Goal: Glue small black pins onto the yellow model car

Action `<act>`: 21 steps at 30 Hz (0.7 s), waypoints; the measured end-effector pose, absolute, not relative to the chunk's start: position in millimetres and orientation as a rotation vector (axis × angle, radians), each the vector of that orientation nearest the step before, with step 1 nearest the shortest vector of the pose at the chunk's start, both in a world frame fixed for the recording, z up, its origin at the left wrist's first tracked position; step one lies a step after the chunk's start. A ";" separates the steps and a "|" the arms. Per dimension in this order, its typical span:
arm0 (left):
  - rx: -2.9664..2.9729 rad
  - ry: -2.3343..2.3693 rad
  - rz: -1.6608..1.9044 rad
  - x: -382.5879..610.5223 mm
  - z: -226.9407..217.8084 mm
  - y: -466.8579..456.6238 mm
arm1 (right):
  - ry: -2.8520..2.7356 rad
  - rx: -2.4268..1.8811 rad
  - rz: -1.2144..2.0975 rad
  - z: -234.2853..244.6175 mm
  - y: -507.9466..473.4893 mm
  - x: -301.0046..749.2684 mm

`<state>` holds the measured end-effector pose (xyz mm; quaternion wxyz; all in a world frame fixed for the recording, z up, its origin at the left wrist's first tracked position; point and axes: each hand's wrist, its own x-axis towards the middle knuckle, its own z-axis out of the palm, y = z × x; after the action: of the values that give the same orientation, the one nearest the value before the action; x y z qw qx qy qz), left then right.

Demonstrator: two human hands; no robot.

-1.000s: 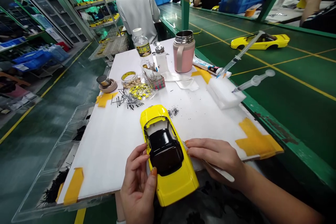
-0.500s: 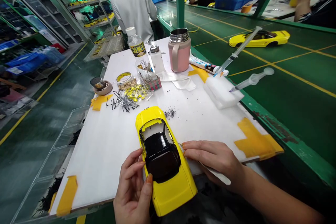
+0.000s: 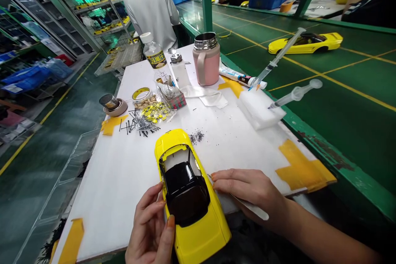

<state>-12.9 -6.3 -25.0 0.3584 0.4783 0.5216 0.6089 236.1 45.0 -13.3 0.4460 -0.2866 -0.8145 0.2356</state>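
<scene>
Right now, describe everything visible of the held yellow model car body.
The glossy yellow model car body, apparently plastic, has a black roof, dark window panel and an open far window frame. It is roof up, slightly aslant, its near end jutting past the white tabletop. The left grip holds its left side; whether the tool in the right grip touches it is unclear.

Over the near edge of the surface (image 3: 117, 189), the left hand (image 3: 150, 229) grips, thumb uppermost; the right hand (image 3: 249, 189) pinches, palm down
</scene>
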 end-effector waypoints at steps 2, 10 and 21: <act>1.222 1.370 1.568 -14.7 -25.3 -6.8 | -2.013 -0.709 0.590 -12.5 44.9 236.4; 1.256 1.383 1.545 -18.8 -24.3 -8.6 | -1.968 -0.716 0.621 -7.7 44.2 235.1; 1.255 1.476 1.553 -13.6 -17.9 -6.1 | -1.936 -0.735 0.661 -9.0 44.2 235.7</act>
<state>-13.6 -6.1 -17.9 0.3234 0.4783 0.5624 0.5919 235.7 44.2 -9.0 0.4652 -0.2992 -0.7885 0.2691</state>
